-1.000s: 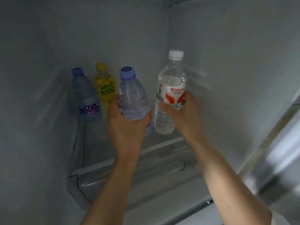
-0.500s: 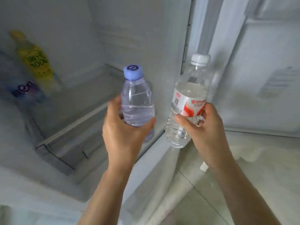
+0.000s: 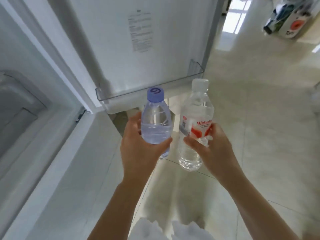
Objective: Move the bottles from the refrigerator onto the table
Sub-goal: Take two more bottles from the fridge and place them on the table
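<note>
Both bottles have come clear of the refrigerator shelf seen a second ago, and the view has swung off the interior toward the open door and the pale floor. Far left: the refrigerator [image 3: 26, 104] cabinet edge, its compartment now behind the hands' line of travel. Centre top: the inner face of the refrigerator door [image 3: 138, 40], with an empty clear door bin [image 3: 149, 87] just above the bottle caps. Left hand [image 3: 140, 146] has its fingers wrapped round the lower body of the blue-capped bottle [image 3: 155, 122], held upright, water about halfway up. Right hand [image 3: 213, 146] has thumb and fingers closed round the red-labelled bottle [image 3: 195, 125] at label height, white cap up, base hanging free below the palm. The two bottles are side by side, close but apart, over the floor. Far upper right: a colourful package [image 3: 290, 19] on a surface edge; whether that is the table cannot be told. Judgement: the carry is in hand. To do it well, keep both bottles upright and apart so they do not knock, keep the caps clear of the bin lip, and find the table before stepping. The thin plastic may buckle under a hard squeeze. The yellow and second blue bottle seen earlier presumably still wait inside.
</note>
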Demonstrator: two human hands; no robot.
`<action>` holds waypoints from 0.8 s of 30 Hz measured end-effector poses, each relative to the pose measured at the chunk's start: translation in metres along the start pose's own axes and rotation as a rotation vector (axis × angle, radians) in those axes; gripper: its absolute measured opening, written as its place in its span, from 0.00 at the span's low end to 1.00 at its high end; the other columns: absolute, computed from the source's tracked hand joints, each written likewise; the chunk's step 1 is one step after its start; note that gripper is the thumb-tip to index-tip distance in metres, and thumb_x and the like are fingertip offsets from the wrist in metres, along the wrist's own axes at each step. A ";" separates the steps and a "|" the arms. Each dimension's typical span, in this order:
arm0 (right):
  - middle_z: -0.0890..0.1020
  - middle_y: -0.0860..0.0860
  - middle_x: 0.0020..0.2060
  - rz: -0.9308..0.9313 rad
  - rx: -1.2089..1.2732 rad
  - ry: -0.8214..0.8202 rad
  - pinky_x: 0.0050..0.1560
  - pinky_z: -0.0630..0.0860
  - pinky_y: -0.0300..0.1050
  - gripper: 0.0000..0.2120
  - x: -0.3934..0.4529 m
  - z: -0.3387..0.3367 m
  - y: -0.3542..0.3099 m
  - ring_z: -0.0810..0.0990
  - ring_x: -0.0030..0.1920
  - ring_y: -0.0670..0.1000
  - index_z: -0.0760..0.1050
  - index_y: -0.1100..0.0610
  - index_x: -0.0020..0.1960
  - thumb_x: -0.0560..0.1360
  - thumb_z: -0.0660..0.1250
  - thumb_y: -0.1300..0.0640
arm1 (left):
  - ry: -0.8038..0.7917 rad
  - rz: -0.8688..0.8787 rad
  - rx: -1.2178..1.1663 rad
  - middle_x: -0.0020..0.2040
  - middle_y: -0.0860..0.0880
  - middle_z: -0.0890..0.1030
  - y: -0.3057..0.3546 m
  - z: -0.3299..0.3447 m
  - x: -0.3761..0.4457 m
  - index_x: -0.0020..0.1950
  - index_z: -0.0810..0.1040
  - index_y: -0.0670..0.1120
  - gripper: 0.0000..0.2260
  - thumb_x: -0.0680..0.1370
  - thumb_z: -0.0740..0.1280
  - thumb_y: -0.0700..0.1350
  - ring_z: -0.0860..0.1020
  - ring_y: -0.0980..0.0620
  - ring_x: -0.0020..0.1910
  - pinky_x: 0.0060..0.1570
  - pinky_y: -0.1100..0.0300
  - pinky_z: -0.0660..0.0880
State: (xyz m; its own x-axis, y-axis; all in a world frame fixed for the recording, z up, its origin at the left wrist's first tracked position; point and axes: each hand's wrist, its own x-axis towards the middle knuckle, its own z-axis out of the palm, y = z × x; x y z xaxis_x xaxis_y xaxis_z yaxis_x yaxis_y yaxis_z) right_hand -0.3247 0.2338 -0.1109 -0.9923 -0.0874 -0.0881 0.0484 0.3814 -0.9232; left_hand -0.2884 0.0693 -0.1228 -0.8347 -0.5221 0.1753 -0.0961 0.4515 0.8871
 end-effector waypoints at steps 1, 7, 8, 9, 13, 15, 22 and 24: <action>0.78 0.43 0.47 0.019 0.004 0.017 0.43 0.73 0.34 0.23 0.001 -0.015 0.010 0.79 0.48 0.46 0.71 0.55 0.59 0.68 0.75 0.54 | -0.025 0.000 -0.015 0.52 0.58 0.80 0.005 0.018 -0.007 0.62 0.70 0.58 0.34 0.61 0.81 0.55 0.80 0.57 0.49 0.49 0.62 0.78; 0.77 0.40 0.45 0.160 0.003 0.097 0.34 0.69 0.22 0.21 0.004 -0.111 0.080 0.75 0.44 0.36 0.70 0.53 0.57 0.68 0.75 0.54 | -0.169 -0.010 -0.047 0.53 0.53 0.82 0.024 0.133 -0.049 0.64 0.71 0.50 0.35 0.61 0.81 0.54 0.81 0.54 0.49 0.48 0.61 0.79; 0.77 0.40 0.45 0.179 0.003 0.107 0.35 0.70 0.24 0.21 0.007 -0.122 0.090 0.76 0.44 0.37 0.70 0.53 0.57 0.68 0.75 0.54 | -0.192 -0.011 -0.034 0.53 0.54 0.81 0.025 0.148 -0.053 0.64 0.71 0.51 0.36 0.61 0.81 0.56 0.81 0.55 0.49 0.49 0.59 0.80; 0.78 0.42 0.46 0.204 0.003 0.123 0.36 0.70 0.27 0.21 0.009 -0.135 0.098 0.76 0.45 0.37 0.70 0.52 0.57 0.69 0.75 0.53 | -0.215 -0.017 -0.019 0.54 0.54 0.81 0.027 0.163 -0.056 0.64 0.70 0.52 0.37 0.60 0.81 0.57 0.81 0.55 0.49 0.49 0.56 0.81; 0.79 0.45 0.49 0.302 0.032 0.171 0.43 0.72 0.35 0.22 0.020 -0.169 0.123 0.78 0.48 0.44 0.70 0.53 0.58 0.69 0.75 0.52 | -0.288 -0.056 0.003 0.56 0.53 0.81 0.032 0.207 -0.061 0.66 0.70 0.52 0.39 0.60 0.80 0.61 0.81 0.52 0.51 0.52 0.49 0.81; 0.79 0.46 0.50 0.344 0.057 0.180 0.47 0.72 0.39 0.22 0.032 -0.182 0.133 0.78 0.50 0.47 0.70 0.53 0.58 0.69 0.75 0.52 | -0.316 -0.072 0.017 0.57 0.51 0.81 0.034 0.227 -0.057 0.66 0.70 0.50 0.39 0.59 0.76 0.63 0.81 0.51 0.52 0.54 0.49 0.80; 0.78 0.45 0.49 0.425 0.072 0.212 0.40 0.69 0.31 0.20 0.107 -0.205 0.158 0.76 0.47 0.39 0.69 0.53 0.58 0.71 0.73 0.52 | -0.413 -0.199 -0.008 0.55 0.55 0.78 0.040 0.292 -0.001 0.66 0.70 0.50 0.43 0.56 0.78 0.65 0.80 0.50 0.54 0.53 0.59 0.76; 0.77 0.43 0.48 0.426 0.049 0.212 0.38 0.69 0.30 0.19 0.137 -0.209 0.158 0.75 0.46 0.38 0.68 0.52 0.57 0.71 0.73 0.52 | -0.428 -0.219 -0.010 0.54 0.57 0.77 0.042 0.310 0.024 0.65 0.69 0.52 0.45 0.53 0.77 0.68 0.79 0.52 0.54 0.52 0.63 0.74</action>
State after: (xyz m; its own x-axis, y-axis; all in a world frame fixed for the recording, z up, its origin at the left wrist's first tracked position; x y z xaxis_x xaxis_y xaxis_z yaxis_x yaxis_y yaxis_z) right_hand -0.4764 0.4746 -0.1908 -0.8841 0.2591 -0.3889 0.4561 0.2978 -0.8386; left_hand -0.4810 0.3004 -0.2136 -0.9439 -0.2583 -0.2058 -0.2910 0.3561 0.8880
